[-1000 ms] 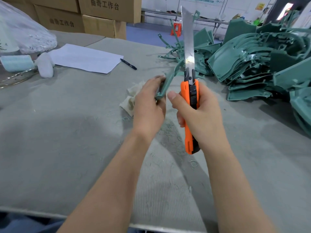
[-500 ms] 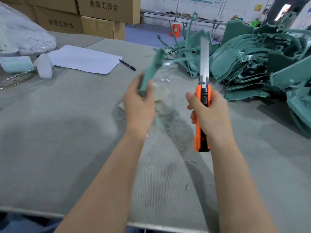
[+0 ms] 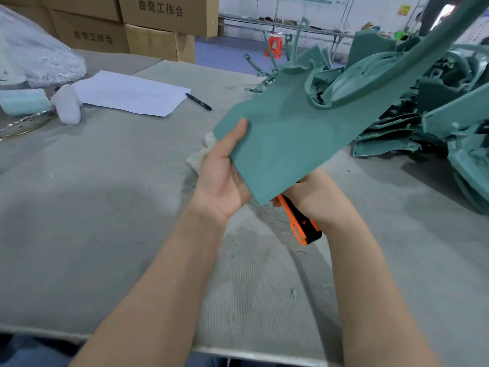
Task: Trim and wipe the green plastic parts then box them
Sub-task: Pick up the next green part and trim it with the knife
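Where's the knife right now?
Head view, centre-right: the orange utility knife is gripped in the right hand, mostly hidden under the green part held by the left hand.

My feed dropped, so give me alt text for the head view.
The left hand holds a flat green plastic part above the grey table, thumb on its upper face; the right hand, partly hidden beneath it, grips an orange knife. More green parts are piled at the right.
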A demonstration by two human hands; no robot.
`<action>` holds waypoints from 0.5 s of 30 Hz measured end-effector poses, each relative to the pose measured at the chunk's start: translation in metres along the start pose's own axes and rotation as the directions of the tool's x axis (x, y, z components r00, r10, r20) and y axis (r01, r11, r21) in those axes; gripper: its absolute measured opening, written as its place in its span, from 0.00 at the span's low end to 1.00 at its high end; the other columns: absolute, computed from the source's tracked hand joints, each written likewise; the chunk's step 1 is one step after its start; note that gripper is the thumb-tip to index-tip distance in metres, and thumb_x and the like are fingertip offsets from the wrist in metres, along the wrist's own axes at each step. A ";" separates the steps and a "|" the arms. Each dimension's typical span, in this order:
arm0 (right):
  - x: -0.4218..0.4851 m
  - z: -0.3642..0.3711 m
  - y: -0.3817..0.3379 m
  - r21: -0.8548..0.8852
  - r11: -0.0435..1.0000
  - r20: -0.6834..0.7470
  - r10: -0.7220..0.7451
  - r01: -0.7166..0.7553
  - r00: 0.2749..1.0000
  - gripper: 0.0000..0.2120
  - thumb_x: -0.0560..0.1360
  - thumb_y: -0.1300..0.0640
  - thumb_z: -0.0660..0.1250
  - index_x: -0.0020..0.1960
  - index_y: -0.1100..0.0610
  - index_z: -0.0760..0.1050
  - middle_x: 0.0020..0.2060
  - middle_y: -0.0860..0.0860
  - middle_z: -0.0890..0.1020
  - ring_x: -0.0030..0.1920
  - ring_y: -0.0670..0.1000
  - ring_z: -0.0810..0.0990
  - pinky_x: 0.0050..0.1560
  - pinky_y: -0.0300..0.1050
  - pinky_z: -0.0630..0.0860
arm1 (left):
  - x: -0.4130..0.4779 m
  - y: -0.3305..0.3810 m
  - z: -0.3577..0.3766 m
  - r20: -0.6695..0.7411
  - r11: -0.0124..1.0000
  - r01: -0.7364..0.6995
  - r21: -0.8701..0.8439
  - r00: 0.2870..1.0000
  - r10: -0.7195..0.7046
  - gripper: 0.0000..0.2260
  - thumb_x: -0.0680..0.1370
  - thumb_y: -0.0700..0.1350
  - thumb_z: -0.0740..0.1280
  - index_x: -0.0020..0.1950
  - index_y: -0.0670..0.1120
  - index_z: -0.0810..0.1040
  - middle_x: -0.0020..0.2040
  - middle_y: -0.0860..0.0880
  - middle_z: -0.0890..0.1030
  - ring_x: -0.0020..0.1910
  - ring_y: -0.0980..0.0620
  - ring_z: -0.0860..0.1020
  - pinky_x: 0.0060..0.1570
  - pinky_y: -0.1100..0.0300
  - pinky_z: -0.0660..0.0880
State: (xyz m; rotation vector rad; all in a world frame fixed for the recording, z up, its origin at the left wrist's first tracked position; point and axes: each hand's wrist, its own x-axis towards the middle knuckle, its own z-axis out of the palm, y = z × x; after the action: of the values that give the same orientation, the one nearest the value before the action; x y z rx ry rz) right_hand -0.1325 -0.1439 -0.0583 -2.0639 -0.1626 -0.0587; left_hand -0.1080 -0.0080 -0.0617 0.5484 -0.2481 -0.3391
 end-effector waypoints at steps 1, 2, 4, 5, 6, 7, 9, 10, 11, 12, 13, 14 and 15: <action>-0.001 0.000 -0.001 -0.007 1.000 0.012 -0.007 0.007 1.000 0.10 0.74 0.68 0.64 0.40 0.55 0.74 0.30 0.51 0.78 0.24 0.41 0.76 0.28 0.34 0.73 | 0.001 -0.001 -0.001 0.015 1.000 0.005 -0.008 1.000 -0.005 0.18 0.73 0.48 0.63 0.60 0.42 0.77 0.55 0.43 0.82 0.53 0.45 0.81 0.52 0.49 0.80; -0.002 0.000 -0.001 0.009 1.000 0.032 -0.004 0.003 0.999 0.10 0.75 0.68 0.64 0.43 0.54 0.74 0.31 0.53 0.78 0.24 0.42 0.76 0.28 0.34 0.73 | 0.001 0.000 -0.002 0.018 1.000 -0.003 -0.027 1.000 0.003 0.17 0.74 0.48 0.63 0.59 0.42 0.78 0.55 0.43 0.82 0.52 0.45 0.81 0.52 0.49 0.80; -0.003 -0.004 0.000 0.035 0.999 0.123 0.023 -0.027 0.992 0.14 0.75 0.67 0.65 0.57 0.52 0.72 0.38 0.58 0.81 0.26 0.47 0.77 0.31 0.38 0.75 | 0.004 0.004 -0.007 -0.023 0.995 -0.068 -0.077 0.998 0.067 0.14 0.77 0.48 0.61 0.55 0.41 0.81 0.52 0.42 0.83 0.50 0.45 0.82 0.50 0.50 0.80; -0.004 -0.006 0.001 0.029 0.998 0.186 0.051 -0.057 0.981 0.22 0.75 0.66 0.66 0.64 0.50 0.68 0.41 0.60 0.82 0.28 0.49 0.77 0.32 0.40 0.76 | 0.005 0.008 -0.011 -0.064 0.988 -0.125 -0.094 0.991 0.119 0.14 0.79 0.48 0.60 0.55 0.41 0.80 0.52 0.43 0.83 0.51 0.45 0.82 0.51 0.50 0.80; -0.005 -0.008 0.002 0.019 0.995 0.242 0.089 -0.097 0.966 0.27 0.75 0.66 0.67 0.68 0.47 0.64 0.43 0.60 0.83 0.29 0.50 0.78 0.32 0.41 0.76 | 0.006 0.013 -0.017 -0.103 0.976 -0.190 -0.110 0.978 0.179 0.13 0.81 0.48 0.59 0.57 0.41 0.78 0.53 0.43 0.83 0.53 0.45 0.81 0.53 0.50 0.79; -0.006 -0.010 0.003 0.016 0.991 0.276 0.123 -0.133 0.953 0.29 0.74 0.65 0.68 0.69 0.46 0.63 0.44 0.59 0.84 0.29 0.50 0.78 0.32 0.40 0.77 | 0.006 0.020 -0.022 -0.138 0.957 -0.259 -0.134 0.961 0.240 0.13 0.81 0.47 0.59 0.59 0.42 0.76 0.56 0.43 0.82 0.56 0.44 0.80 0.56 0.48 0.77; -0.007 -0.015 0.002 0.015 0.985 0.279 0.162 -0.172 0.947 0.23 0.74 0.64 0.69 0.65 0.50 0.68 0.43 0.57 0.85 0.29 0.50 0.78 0.31 0.39 0.77 | 0.005 0.032 -0.031 -0.185 0.911 -0.361 -0.202 0.927 0.326 0.12 0.82 0.46 0.60 0.62 0.44 0.75 0.61 0.44 0.80 0.61 0.44 0.77 0.58 0.46 0.76; -0.007 -0.016 0.002 0.004 0.984 0.262 0.172 -0.180 0.949 0.18 0.74 0.64 0.69 0.61 0.52 0.71 0.43 0.57 0.85 0.29 0.50 0.78 0.31 0.38 0.77 | 0.004 0.036 -0.034 -0.191 0.894 -0.385 -0.228 0.918 0.347 0.13 0.82 0.46 0.60 0.64 0.44 0.74 0.61 0.44 0.80 0.61 0.43 0.78 0.56 0.45 0.77; -0.008 -0.018 0.002 -0.015 0.984 0.245 0.178 -0.180 0.953 0.14 0.74 0.63 0.69 0.57 0.52 0.74 0.43 0.57 0.85 0.29 0.49 0.79 0.31 0.38 0.77 | 0.004 0.039 -0.036 -0.192 0.885 -0.395 -0.246 0.915 0.356 0.13 0.82 0.46 0.60 0.65 0.45 0.73 0.60 0.43 0.80 0.60 0.43 0.78 0.52 0.45 0.78; -0.007 -0.018 0.004 -0.043 0.983 0.230 0.184 -0.179 0.956 0.11 0.74 0.63 0.69 0.53 0.51 0.75 0.42 0.56 0.85 0.29 0.49 0.79 0.31 0.38 0.77 | 0.003 0.039 -0.037 -0.192 0.883 -0.398 -0.249 0.914 0.357 0.13 0.81 0.47 0.61 0.64 0.44 0.74 0.58 0.43 0.81 0.57 0.43 0.80 0.48 0.46 0.79; -0.007 -0.019 0.005 -0.070 0.981 0.216 0.192 -0.181 0.957 0.10 0.74 0.62 0.68 0.51 0.51 0.75 0.42 0.56 0.85 0.30 0.48 0.79 0.32 0.38 0.77 | 0.003 0.037 -0.037 -0.198 0.888 -0.397 -0.232 0.913 0.356 0.12 0.81 0.47 0.61 0.62 0.44 0.76 0.55 0.43 0.82 0.53 0.43 0.82 0.45 0.48 0.80; -0.006 -0.019 0.005 -0.080 0.980 0.203 0.197 -0.184 0.959 0.08 0.74 0.62 0.68 0.51 0.52 0.75 0.42 0.56 0.85 0.30 0.48 0.80 0.32 0.38 0.78 | 0.003 0.035 -0.036 -0.216 0.897 -0.393 -0.203 0.911 0.351 0.11 0.81 0.47 0.61 0.58 0.43 0.78 0.52 0.43 0.84 0.49 0.44 0.83 0.42 0.50 0.80; -0.005 -0.019 0.006 -0.072 0.981 0.187 0.193 -0.182 0.963 0.07 0.74 0.61 0.68 0.51 0.53 0.76 0.42 0.56 0.85 0.29 0.48 0.80 0.32 0.38 0.78 | 0.004 0.032 -0.035 -0.234 0.907 -0.383 -0.175 0.911 0.339 0.11 0.81 0.47 0.61 0.53 0.43 0.80 0.49 0.43 0.84 0.47 0.44 0.83 0.41 0.50 0.81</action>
State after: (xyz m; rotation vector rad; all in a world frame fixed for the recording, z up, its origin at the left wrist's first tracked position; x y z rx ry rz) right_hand -0.1365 -0.1634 -0.0550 -2.1287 -0.0843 0.2577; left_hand -0.0853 0.0326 -0.0720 0.3059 -0.1127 0.0538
